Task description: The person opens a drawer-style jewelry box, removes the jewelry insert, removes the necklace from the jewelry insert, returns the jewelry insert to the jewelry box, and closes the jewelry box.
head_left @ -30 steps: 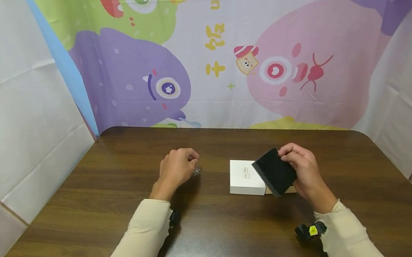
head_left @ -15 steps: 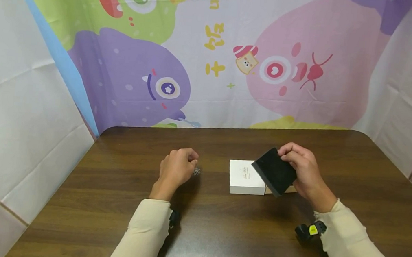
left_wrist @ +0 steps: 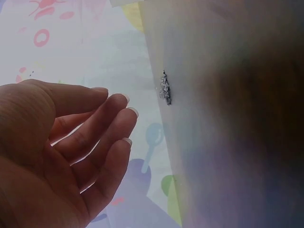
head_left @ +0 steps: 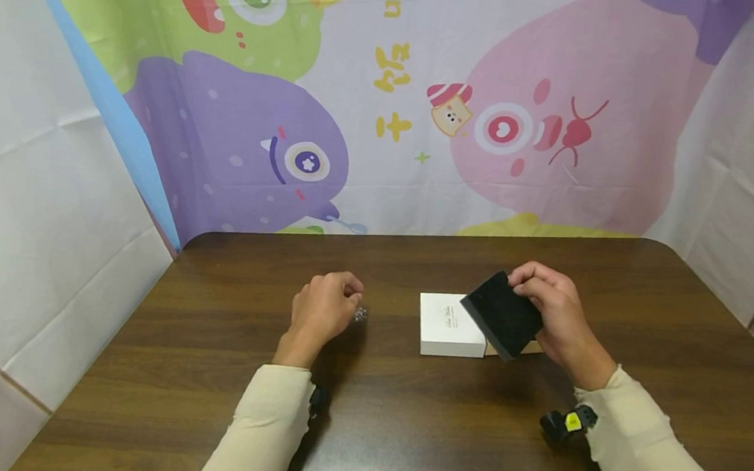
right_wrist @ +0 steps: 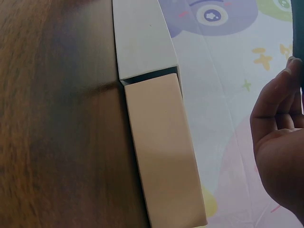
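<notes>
In the head view, my left hand (head_left: 325, 304) is over the table, left of the box, with thumb and index fingertips together. A small silver, snowflake-like pendant (head_left: 360, 314) shows just beneath them. The left wrist view has the pendant (left_wrist: 165, 89) edge-on, a short way from the fingertips; no chain or thread is visible. With my right hand (head_left: 559, 315) I pinch a black flat card (head_left: 503, 315) at its upper corner, tilted. Behind it stands a white box (head_left: 453, 328) with gold lettering, its tan inner tray (right_wrist: 164, 152) sliding partly out to the right.
The dark brown wooden table (head_left: 201, 400) carries the box. A cloth backdrop (head_left: 395, 177) with cartoon monsters hangs along its far edge, and pale wall panels (head_left: 43, 124) flank both sides. Each wrist wears a black camera (head_left: 557, 426).
Both hands, the card and the box stay in place. The pendant looks slightly turned compared with before.
</notes>
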Available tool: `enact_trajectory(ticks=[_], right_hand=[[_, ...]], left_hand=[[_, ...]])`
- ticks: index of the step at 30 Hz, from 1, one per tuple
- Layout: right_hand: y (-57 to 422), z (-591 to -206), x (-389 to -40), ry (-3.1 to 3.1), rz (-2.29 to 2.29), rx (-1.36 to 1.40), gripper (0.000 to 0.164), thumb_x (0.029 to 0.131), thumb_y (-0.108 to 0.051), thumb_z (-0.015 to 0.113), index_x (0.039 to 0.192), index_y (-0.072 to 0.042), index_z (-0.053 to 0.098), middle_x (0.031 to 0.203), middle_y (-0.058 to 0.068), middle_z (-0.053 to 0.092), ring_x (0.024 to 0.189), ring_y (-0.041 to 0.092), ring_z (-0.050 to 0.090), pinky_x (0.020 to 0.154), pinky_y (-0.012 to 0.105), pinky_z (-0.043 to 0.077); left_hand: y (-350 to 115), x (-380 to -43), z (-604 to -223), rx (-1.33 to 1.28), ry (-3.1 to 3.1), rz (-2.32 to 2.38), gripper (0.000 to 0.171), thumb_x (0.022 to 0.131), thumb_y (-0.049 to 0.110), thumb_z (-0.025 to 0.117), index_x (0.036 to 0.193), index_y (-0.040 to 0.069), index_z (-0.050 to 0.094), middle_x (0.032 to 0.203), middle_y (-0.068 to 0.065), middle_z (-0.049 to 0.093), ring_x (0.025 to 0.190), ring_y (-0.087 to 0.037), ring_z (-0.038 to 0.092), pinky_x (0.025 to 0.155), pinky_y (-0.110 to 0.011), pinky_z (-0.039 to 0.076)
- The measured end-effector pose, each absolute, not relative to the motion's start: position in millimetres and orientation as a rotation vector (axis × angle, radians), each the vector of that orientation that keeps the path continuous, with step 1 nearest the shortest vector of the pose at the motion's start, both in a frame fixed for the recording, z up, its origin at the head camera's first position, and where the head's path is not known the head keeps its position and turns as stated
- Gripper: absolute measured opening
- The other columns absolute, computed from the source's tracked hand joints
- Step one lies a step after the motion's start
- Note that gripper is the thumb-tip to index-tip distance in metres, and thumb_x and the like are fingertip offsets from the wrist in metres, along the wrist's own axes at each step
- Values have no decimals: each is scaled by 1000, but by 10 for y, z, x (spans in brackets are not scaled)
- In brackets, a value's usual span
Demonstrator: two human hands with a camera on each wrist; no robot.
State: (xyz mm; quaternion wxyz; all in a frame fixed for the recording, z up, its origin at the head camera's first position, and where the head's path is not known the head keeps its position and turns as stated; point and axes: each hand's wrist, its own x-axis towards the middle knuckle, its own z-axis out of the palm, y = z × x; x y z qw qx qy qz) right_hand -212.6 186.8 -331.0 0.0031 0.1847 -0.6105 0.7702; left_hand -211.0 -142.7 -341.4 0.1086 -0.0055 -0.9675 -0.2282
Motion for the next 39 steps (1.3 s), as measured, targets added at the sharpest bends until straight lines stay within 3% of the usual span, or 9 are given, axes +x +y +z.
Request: enact_trajectory(ticks=[15,39], right_hand=[[1871,-3321,-2127,-1925,2420,575,32,98,4,38,86,-10,65,93,6,58,79,21,60,61,33,56],[1851,-3316,-2147,-1855,2406,509,27,94,10,46,84,-6,65,82,5,61,64,15,65,53,32,56]], left_hand=[[-1433,-2100,-3410,-23,-2871,-651,9,93,30,72,98,24,76,92,11,73,85,-19,69,73,-46,51],[-1375,-2093,-3408,-128,-2901,-654,22,97,40,65,105,23,77,94,9,73,88,-20,69,73,-46,51]])
